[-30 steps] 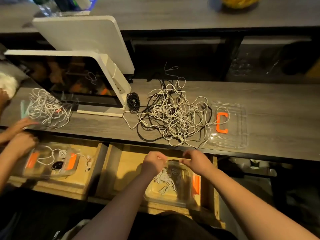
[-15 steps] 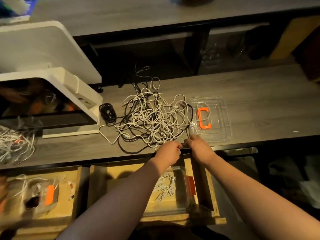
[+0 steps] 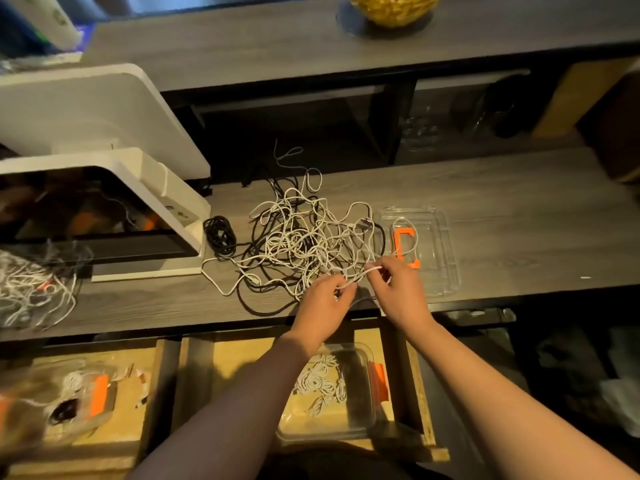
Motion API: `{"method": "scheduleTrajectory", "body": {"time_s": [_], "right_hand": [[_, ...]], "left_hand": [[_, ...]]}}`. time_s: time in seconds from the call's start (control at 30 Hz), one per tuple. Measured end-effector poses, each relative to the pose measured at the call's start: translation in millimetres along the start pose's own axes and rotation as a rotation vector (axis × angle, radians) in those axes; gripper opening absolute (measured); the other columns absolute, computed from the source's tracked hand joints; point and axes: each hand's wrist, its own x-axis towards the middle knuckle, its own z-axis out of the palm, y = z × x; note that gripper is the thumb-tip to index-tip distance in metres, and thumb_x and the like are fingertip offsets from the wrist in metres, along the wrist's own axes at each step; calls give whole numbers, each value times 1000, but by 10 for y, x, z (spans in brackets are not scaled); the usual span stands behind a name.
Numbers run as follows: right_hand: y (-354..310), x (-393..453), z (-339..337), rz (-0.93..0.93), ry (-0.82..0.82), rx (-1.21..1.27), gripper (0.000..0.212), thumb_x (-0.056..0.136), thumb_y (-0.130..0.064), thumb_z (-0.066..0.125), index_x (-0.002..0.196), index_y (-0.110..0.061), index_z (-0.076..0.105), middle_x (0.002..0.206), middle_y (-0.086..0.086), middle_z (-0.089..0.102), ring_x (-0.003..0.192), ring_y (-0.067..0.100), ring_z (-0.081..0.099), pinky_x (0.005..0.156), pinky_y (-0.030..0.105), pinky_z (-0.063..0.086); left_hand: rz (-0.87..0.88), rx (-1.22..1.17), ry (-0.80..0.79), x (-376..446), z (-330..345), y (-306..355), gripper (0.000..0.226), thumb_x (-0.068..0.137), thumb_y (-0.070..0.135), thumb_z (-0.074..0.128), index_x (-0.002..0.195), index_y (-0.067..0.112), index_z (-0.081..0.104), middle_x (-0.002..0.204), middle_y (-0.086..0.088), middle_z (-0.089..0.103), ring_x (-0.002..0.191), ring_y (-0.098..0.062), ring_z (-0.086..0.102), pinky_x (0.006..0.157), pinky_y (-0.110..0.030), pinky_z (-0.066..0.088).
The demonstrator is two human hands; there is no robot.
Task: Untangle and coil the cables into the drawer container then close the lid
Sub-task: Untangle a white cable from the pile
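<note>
A tangle of white and black cables point(image 3: 298, 240) lies on the grey desk point(image 3: 502, 216). My left hand point(image 3: 323, 308) and my right hand point(image 3: 398, 289) each pinch the same white cable at the pile's near right edge, a short stretch running between them. Below, in the open wooden drawer point(image 3: 239, 372), sits a clear container point(image 3: 356, 414) with an orange clip, holding coiled white cables point(image 3: 320, 381). Its clear lid point(image 3: 436, 244) with an orange clip lies on the desk just right of the pile.
A small coiled black cable point(image 3: 219, 235) rests beside a white monitor point(image 3: 104, 206) at the left. Another white cable pile point(image 3: 33, 289) is at the far left, above a second drawer with a container point(image 3: 83, 396). A yellow bowl point(image 3: 394, 6) stands on the upper shelf.
Both hands rose from the container in the drawer to the desk and took hold of a white cable at the pile's near edge. The view shifted left and up.
</note>
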Motion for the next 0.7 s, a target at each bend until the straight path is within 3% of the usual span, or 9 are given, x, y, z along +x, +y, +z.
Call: {"method": "scheduleTrajectory", "body": {"time_s": [0.1,0.17,0.27,0.37,0.47,0.53,0.6,0.7], "right_hand": [[-105,-8,-124,139,76,216,38,94,-46,60,73,-15,61,65,2,57,61,15,52,59,34,42],[-158,-1,-200,173,108,296,49,92,-48,60,65,-8,55,59,3,51,59,19,48,59,36,39],[-251,37,-327,199,89,412,43,90,-34,66,59,-12,48,53,-3,41,55,12,38,60,34,36],[-324,58,-428,180,41,478,40,91,-22,68,59,-15,45,51,-9,38,52,7,36,62,32,38],[-425,52,-538,155,49,561,29,94,-11,61,67,-3,53,63,5,50,63,12,46,66,31,40],[-520,44,-620,159,73,636,26,95,-9,55,69,-5,55,71,11,58,74,20,55,66,30,43],[-605,45,-681,177,81,714,29,96,-8,53,68,-14,55,72,4,62,83,25,60,77,35,48],[-713,42,-747,127,24,696,37,96,-12,55,62,-27,59,67,-7,61,81,23,58,83,40,47]], "left_hand": [[-36,-71,181,-67,-101,33,30,96,29,64,73,12,54,85,1,51,78,-12,51,66,-29,38],[-52,-166,281,-138,-185,97,36,94,23,65,69,6,47,76,-5,48,69,-14,46,62,-28,36],[-99,-375,351,-267,-311,267,37,94,15,63,70,-2,41,67,-9,40,55,-11,37,54,-22,34],[-110,-519,426,-358,-401,398,32,95,13,62,70,3,44,64,-6,40,59,-16,39,57,-26,38],[-146,-622,591,-446,-491,521,28,96,17,63,75,4,51,67,-11,46,50,-12,36,47,-18,33],[-168,-657,675,-509,-552,576,27,97,23,63,76,8,55,68,-10,50,46,-8,33,43,-18,30],[-204,-698,692,-566,-612,602,28,98,27,60,74,15,57,68,-4,52,51,-10,36,48,-24,33],[-179,-800,662,-645,-745,688,36,97,21,47,61,24,43,59,7,42,64,-18,39,74,-37,40]]}}
